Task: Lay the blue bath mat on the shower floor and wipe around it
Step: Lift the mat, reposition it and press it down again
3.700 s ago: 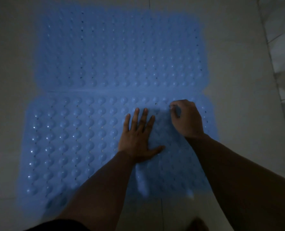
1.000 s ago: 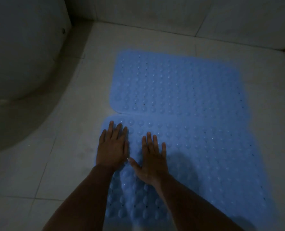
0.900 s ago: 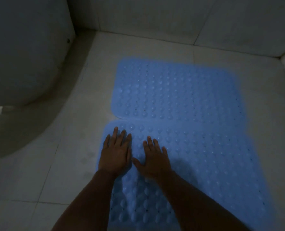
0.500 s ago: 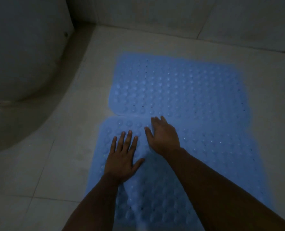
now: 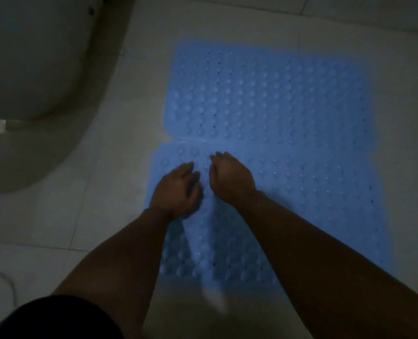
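The blue bath mat [image 5: 276, 113] lies spread on the pale tiled shower floor [image 5: 119, 167], bumpy side up, with a crease across its middle. Both my hands rest on its near half just below that crease. My left hand [image 5: 176, 189] presses the mat near its left edge, with its fingers bent a little and blurred. My right hand [image 5: 230, 174] lies close beside it, fingers pointing forward and slightly left. A raised ridge of mat [image 5: 203, 241] runs from between my hands toward me. Neither hand holds anything.
A white toilet bowl [image 5: 31, 69] fills the upper left, close to the mat's left side. The tiled wall [image 5: 349, 8] rises behind the mat. A pale blurred patch [image 5: 214, 299] sits at the mat's near edge. A thin white loop [image 5: 7, 280] lies at lower left.
My hands went from flat and side by side on the left part of the mat to closer together just below the crease. The view tilted down, showing more of the near floor.
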`<state>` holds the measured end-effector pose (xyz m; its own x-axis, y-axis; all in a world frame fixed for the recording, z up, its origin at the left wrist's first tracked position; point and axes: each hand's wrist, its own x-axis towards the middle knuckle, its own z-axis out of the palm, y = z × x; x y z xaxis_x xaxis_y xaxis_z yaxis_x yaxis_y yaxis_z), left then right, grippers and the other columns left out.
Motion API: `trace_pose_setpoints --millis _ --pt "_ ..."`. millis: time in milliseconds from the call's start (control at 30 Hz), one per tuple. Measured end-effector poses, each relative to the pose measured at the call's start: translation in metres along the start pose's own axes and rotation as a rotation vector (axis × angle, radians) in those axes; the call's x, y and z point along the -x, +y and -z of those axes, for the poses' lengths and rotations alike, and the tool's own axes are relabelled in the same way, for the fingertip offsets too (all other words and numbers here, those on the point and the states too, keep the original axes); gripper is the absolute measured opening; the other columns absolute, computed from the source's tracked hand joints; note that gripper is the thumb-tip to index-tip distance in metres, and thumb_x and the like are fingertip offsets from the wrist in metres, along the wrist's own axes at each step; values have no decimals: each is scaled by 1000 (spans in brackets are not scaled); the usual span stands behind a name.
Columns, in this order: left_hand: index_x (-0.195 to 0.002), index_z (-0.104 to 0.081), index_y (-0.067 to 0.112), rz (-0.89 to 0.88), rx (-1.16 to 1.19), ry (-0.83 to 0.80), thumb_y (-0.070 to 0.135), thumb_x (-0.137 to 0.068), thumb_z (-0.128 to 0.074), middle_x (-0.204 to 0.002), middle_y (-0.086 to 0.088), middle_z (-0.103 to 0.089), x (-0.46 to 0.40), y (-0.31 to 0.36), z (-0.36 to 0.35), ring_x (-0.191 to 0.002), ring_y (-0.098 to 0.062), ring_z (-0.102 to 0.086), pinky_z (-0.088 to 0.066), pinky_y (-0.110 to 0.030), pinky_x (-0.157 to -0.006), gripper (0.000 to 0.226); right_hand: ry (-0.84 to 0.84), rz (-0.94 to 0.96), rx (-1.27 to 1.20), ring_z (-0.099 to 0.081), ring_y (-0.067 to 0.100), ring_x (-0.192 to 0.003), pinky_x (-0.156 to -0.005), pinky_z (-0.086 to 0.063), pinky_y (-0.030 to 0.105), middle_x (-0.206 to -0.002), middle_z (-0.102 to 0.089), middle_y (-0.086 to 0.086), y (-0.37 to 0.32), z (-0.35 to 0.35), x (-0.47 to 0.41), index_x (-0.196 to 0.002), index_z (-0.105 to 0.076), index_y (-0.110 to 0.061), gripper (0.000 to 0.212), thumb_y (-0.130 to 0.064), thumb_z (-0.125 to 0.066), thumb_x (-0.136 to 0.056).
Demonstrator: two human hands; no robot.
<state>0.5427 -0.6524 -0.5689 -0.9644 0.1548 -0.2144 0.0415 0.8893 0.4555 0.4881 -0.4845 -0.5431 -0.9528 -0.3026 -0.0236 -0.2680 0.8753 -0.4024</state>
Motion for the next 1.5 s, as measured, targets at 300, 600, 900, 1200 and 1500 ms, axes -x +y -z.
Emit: trace_pose_setpoints --millis 300,600,900,1200,1500 --pt "-133 -62 13 135 -243 218 36 -92 -36 -138 -11 -61 21 -52 39 -139 -37 -45 -48 -52 -96 54 -271 13 155 -4 36 -154 -120 -8 63 -165 -11 21 -77 -79 55 -155 -25 -5 79 -54 -26 -93" --pt "-146 -49 15 237 -246 252 35 -99 -37 -152 -10 -47 33 -90 37 -149 -32 -29 -40 -52 -106 52 -152 8 184 6 32 -155 -120 -8 62 -167 -2 16 -81 -100 63 -158 -14 -5 88 -67 -30 -97" --pt "-138 -58 10 230 -137 283 31 -97 -36 -141 -14 -59 41 -76 44 -142 -34 -43 -48 -51 -101 51 -408 -79 20 -4 31 -155 -120 -9 61 -167 -9 13 -84 -75 34 -156 -25 -8 85 -63 -34 -91" --pt "-160 -21 14 57 -163 118 48 -105 -29 -169 -14 -11 82 -21 -25 -157 -35 0 -15 -55 -125 66 -217 -64 32 -34 29 -146 -116 -31 52 -151 -47 8 -54 -10 -9 -138 -54 -14 51 -39 -37 -96" --pt "-162 -10 16 61 -325 74 63 -99 -35 -170 -11 2 92 -24 -53 -157 -32 6 -13 -57 -124 83 -104 19 117 -34 31 -147 -114 -31 58 -151 -48 10 -20 -26 13 -137 -56 -13 56 -42 -32 -96"
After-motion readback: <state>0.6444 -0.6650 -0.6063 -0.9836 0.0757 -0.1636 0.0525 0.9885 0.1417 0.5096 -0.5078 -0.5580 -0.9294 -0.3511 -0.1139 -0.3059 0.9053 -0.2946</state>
